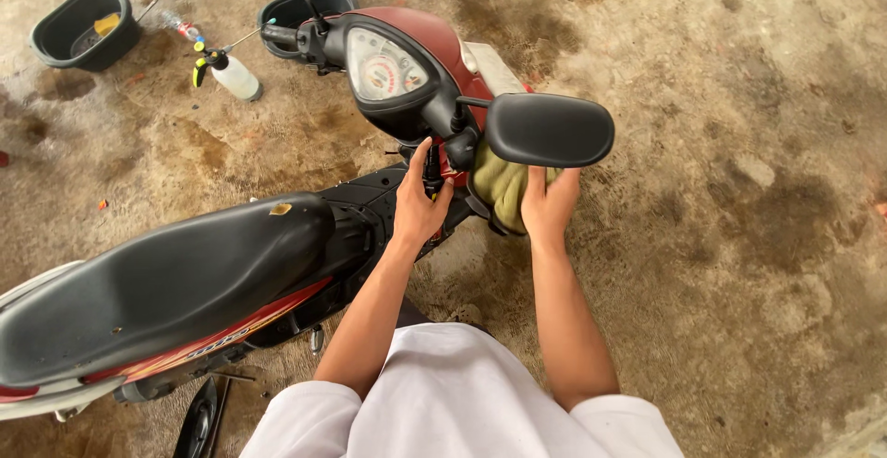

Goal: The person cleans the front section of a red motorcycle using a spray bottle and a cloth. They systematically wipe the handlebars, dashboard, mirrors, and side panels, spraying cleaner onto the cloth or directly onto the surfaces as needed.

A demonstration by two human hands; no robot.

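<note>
A red and black scooter (231, 282) stands in front of me, its black seat at the lower left and its handlebar with a round instrument dial (383, 67) at the top centre. My left hand (420, 204) grips a dark part just under the handlebar, beside the red body panel. My right hand (550, 204) presses on an olive-yellow cloth (499, 190) wrapped around the right handlebar end. A black mirror (550, 130) sits directly above that hand. My white-clad lap shows at the bottom.
Two dark plastic basins stand on the stained concrete floor, one (78, 28) at the top left and one (305, 5) behind the handlebar. A white spray bottle (231, 74) lies between them. A dark loose part (199, 421) lies under the seat.
</note>
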